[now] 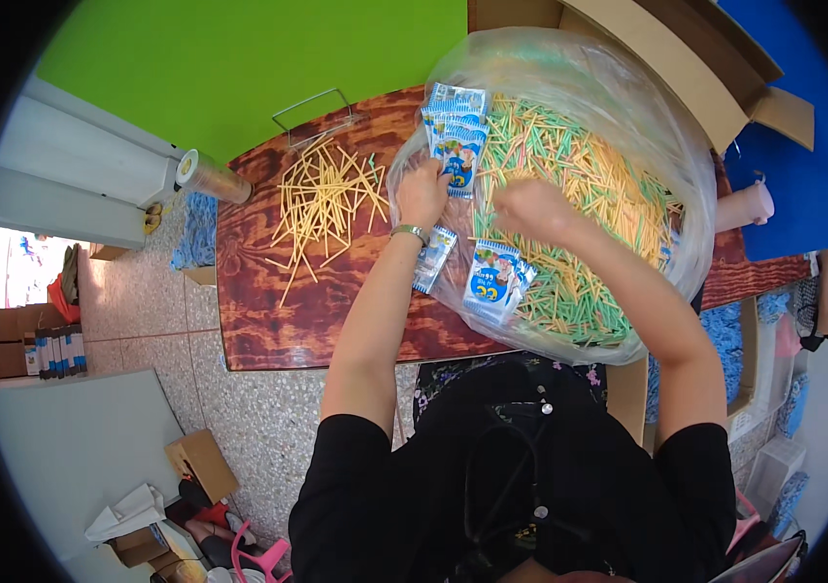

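The person's left hand (423,192) pinches a blue packet (460,163), more packets (455,101) gathered just beyond it, while the right hand (530,208) curls, contents hidden, over a big heap of sticks (608,185), apparently mostly left to handle.

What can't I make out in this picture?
All in the head view:
- What the right hand holds, if anything: its own curled shape hides the palm.
- How the left hand meets the fanned blue-and-white packets: its back hides most of the fingers.
- The bottom of the clear plastic bag: the coloured sticks cover it.
- The cardboard box's full shape: cut off by the upper edge.
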The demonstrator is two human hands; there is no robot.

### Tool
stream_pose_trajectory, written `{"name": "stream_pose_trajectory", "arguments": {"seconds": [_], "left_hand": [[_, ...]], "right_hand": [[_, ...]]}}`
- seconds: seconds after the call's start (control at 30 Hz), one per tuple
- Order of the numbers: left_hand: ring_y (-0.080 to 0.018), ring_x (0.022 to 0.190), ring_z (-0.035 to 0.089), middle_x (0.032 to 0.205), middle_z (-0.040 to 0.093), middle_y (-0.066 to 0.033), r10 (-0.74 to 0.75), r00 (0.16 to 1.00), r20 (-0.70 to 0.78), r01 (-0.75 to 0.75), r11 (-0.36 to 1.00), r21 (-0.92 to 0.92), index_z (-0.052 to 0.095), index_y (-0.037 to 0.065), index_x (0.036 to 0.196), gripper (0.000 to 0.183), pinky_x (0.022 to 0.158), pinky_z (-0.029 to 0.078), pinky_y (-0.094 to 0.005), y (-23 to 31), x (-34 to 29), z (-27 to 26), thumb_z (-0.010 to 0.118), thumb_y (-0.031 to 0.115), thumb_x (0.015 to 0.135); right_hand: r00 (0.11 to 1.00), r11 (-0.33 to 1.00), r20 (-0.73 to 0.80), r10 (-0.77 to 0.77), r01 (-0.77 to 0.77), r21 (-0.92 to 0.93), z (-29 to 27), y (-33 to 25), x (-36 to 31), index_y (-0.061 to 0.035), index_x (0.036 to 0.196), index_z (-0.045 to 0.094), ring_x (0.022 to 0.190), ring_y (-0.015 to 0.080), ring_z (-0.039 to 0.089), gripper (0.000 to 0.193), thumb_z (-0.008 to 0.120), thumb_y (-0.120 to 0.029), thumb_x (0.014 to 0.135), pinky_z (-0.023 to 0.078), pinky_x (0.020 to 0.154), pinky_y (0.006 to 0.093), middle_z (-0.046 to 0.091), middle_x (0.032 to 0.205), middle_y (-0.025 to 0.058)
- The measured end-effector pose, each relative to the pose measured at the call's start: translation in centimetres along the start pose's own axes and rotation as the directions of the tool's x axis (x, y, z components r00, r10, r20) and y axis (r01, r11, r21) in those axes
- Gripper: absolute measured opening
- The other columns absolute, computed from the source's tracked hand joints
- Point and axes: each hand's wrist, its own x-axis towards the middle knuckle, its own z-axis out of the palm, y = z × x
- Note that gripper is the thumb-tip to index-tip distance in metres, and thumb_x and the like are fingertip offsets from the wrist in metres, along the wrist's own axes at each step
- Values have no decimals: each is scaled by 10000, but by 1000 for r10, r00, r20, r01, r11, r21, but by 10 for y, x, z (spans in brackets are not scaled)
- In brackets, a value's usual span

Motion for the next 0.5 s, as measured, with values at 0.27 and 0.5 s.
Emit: {"name": "stream_pose_trajectory", "arguments": {"seconds": [0.27, 0.5], "left_hand": [[-349, 895, 599, 906, 633, -147, 199, 930, -310, -204, 979, 17, 642, 36, 908, 195, 788, 471, -439, 34, -25, -20, 700, 197, 813], [-319, 799, 598, 877, 641, -138, 329, 942, -72, -337, 915, -221, 659, 31, 999, 207, 731, 477, -387, 66, -100, -45, 683, 156, 835]], "right_hand": [[993, 994, -72, -92, 88, -60, 42, -1, -33, -82, 787, 648, 923, 256, 586, 246, 728, -305, 724, 524, 723, 375, 610, 859, 71], [921, 948, -292, -258, 184, -260, 19, -7, -54, -102, 826, 625, 881, 223, 575, 160, 704, -188, 717, 518, 686, 339, 551, 781, 34]]}}
